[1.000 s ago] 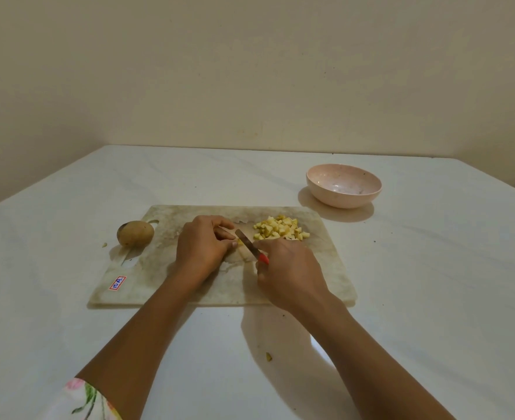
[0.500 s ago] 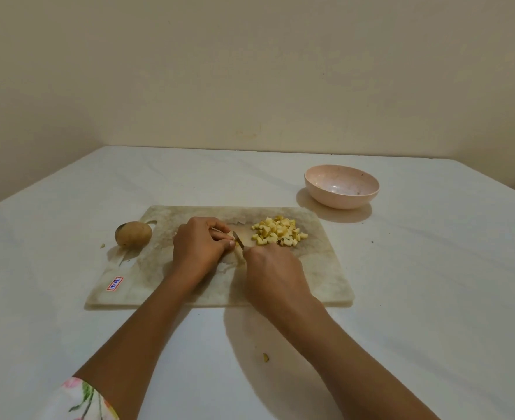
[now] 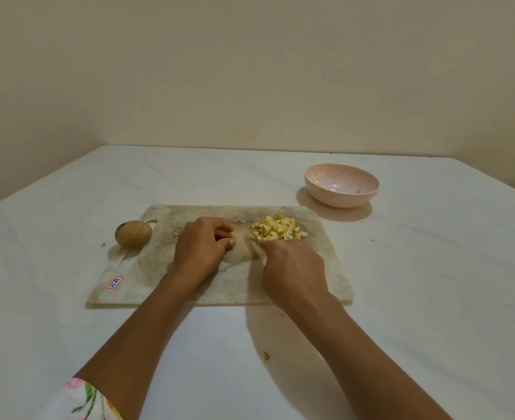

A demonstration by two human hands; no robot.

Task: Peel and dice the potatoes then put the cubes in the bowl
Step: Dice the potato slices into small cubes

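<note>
While a heap of pale potato cubes [image 3: 279,229] sits on the far right part of the cutting board [image 3: 171,286], none has reached the bowl. Dicing therefore looks to be the step in hand, with the transfer not yet begun.

The right hand [image 3: 292,269] lies knuckles-up at the near edge of the heap, touching it. Its fingers curl underneath out of sight and no blade shows, so I cannot tell what its grip holds. The left hand [image 3: 203,247] rests on the middle of the board, near the heap, with its fingers folded in towards the thumb. Whether that narrow grip pins a last piece of potato is hidden.

A whole unpeeled potato [image 3: 133,232] lies off the board's left end by the handle hole, on the counter [image 3: 431,298]. The pink bowl [image 3: 341,184] stands beyond the board's far right corner, apart from it, holding only specks. One scrap [image 3: 266,355] lies on the counter between the forearms.

The next move probably calls for finishing whatever is under the left hand. Then the cubes must be gathered and carried past the board's corner to the bowl without scattering. The whole potato is yet to be peeled.
</note>
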